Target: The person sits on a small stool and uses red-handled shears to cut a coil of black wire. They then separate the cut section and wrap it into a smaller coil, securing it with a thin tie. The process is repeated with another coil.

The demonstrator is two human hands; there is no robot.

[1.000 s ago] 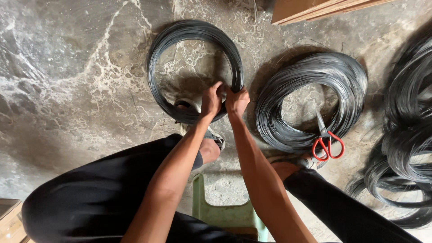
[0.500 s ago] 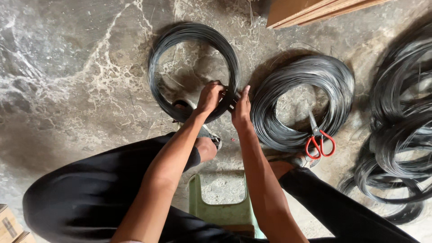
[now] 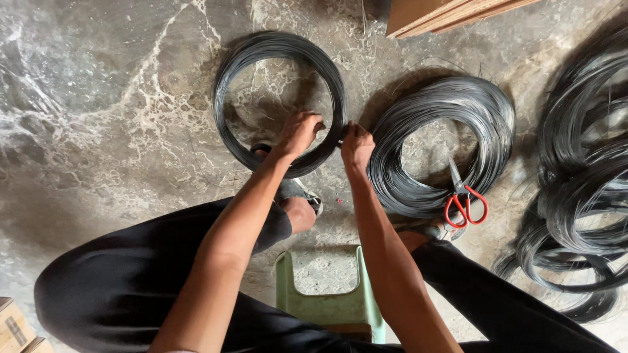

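The wire coil (image 3: 280, 98) is stood upright on the floor (image 3: 98, 117), steadied at its near-right rim. It is pinched by the left hand (image 3: 299, 133) and the right hand (image 3: 356, 146), both closed tight.

Brown cardboard boxes (image 3: 14, 329) at the bottom-left corner, edges only partly in view

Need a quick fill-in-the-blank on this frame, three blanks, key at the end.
1. Both hands, left hand and right hand, grip the same coil of dark ____.
2. The scissors lying on the second coil have ____ handles.
3. The green stool sits between the person's ____.

Missing words: wire; red; legs
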